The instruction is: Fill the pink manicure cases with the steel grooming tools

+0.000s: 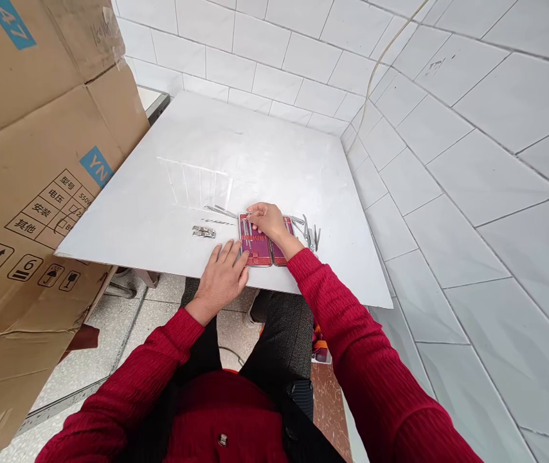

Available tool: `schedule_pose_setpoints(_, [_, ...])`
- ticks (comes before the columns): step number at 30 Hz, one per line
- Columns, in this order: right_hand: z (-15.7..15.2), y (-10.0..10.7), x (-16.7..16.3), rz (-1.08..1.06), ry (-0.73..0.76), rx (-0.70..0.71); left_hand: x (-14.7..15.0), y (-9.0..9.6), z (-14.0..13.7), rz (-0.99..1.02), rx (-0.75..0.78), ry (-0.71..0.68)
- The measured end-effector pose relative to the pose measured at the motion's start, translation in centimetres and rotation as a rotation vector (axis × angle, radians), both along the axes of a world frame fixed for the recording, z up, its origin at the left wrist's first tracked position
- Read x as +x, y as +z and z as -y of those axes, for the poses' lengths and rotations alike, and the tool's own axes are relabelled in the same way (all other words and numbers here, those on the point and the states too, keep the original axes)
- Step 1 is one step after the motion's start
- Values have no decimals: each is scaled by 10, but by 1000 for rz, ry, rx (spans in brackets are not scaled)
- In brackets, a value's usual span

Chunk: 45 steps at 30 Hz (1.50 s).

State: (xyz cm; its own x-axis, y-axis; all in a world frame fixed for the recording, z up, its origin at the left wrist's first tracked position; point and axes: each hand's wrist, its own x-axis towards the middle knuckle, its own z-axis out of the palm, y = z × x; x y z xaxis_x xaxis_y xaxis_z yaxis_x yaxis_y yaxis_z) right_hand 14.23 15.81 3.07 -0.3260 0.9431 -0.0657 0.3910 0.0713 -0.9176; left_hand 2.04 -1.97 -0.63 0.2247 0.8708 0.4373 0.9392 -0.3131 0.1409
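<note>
A small manicure case (258, 258) lies open on the table, lined in purple and red, with slim metal tools (247, 233) held in its left half. My right hand (269, 220) is over the case's upper part, its fingertips pinched at the tops of the tools. Whatever they grip is hidden. My left hand (225, 273) lies flat with fingers stretched, touching the case's left edge. Left of the case is a silver nail clipper (204, 231). Thin metal tools (221, 211) rest beyond it. Nippers (306, 230) and other metal tools lie at the case's right, partly behind my right wrist.
The white table (274, 154) has its front edge just before my lap. A large cardboard box (47, 173) stands along the left side. Tiled walls (452, 148) close off the back and right, and a thin cable (375, 67) hangs in the corner.
</note>
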Motion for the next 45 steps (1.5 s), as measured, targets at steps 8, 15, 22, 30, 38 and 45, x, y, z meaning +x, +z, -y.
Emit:
schedule_pose_setpoints(8, [1, -5, 1, 145, 12, 122, 0, -2, 0, -10, 27, 1])
schedule_pose_setpoints(15, [9, -8, 1, 242, 4, 299, 0, -2, 0, -22, 34, 1])
schedule_pose_setpoints(22, [17, -7, 4, 320, 11, 377, 0, -2, 0, -22, 34, 2])
schedule_pose_setpoints(30, [16, -20, 6, 273, -13, 456, 1, 0, 0, -16, 24, -1])
schedule_pose_setpoints(38, [19, -28, 15, 18, -145, 447, 1, 2, -1, 9, -18, -6])
schedule_pose_setpoints(45, [18, -30, 17, -52, -175, 332, 1, -1, -2, 31, -25, -10])
